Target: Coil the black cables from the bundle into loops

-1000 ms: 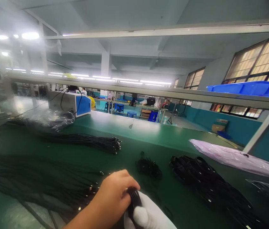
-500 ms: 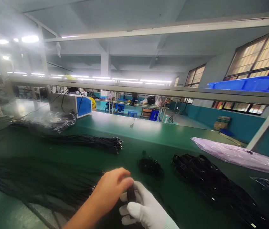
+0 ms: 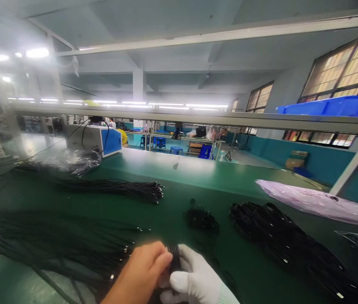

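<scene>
Green is shown across the broad surface [image 3: 172,215], lit by ceiling strips farther back; clock directions are given from the held coil, with twelve pointing straight away from the wearer. A coil of black cable [image 3: 174,254] is held above the surface at its near side, between the two hands; it is clamped by the grip of the white-gloved right hand [image 3: 199,275], thumb on the near side and fingers around it; its other side is met by the thumb of the bare left hand [image 3: 150,266], whose remaining fingers are partly hidden, so whether that grip is closed on it cannot be told.

Loose black cables [image 3: 58,240] are spread at nine o'clock; a cable bundle [image 3: 128,189] with its tips bared is laid at eleven, and beyond it a blue-sided machine [image 3: 111,140] is seen; a small dark pile [image 3: 201,219] is placed at one; a larger heap of coiled cables [image 3: 280,236] is stretched out at three; behind that heap, toward two, a pinkish plastic-wrapped package [image 3: 315,203] is laid.
</scene>
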Demonstrator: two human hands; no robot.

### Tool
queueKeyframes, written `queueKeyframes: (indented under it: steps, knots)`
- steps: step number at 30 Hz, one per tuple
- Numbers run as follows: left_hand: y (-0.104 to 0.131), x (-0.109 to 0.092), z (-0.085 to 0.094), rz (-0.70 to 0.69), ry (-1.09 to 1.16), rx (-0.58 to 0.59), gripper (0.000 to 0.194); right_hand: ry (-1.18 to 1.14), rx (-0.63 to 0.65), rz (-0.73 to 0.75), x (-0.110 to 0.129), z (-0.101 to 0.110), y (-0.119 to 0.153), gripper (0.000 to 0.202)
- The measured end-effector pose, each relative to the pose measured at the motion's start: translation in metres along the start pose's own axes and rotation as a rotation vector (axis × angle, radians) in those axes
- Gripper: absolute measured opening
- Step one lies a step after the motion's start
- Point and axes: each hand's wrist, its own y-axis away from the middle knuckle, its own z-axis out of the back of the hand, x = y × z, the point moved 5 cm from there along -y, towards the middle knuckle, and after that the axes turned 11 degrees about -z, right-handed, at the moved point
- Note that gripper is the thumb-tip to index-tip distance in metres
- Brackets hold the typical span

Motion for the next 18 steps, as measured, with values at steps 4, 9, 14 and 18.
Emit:
queueKeyframes:
  steps: [4,9,14,18]
  knots:
    - [0.002,-0.014,0.005,-0.256,-0.383,-0.106,0.035,0.000,0.006,0.035,0.003,-0.007,0.003,0.042]
    - [-0.001,-0.008,-0.004,-0.444,-0.531,-0.143,0.036,0.001,0.043,0.074,0.006,-0.012,0.005,0.046]
    - [-0.007,-0.002,0.003,-0.461,-0.304,-0.208,0.031,-0.012,0.053,0.057,-0.004,-0.003,-0.007,0.061]
    - [-0.014,-0.009,0.004,-0.395,-0.272,-0.158,0.034,-0.084,0.125,0.051,-0.006,-0.005,-0.008,0.058]
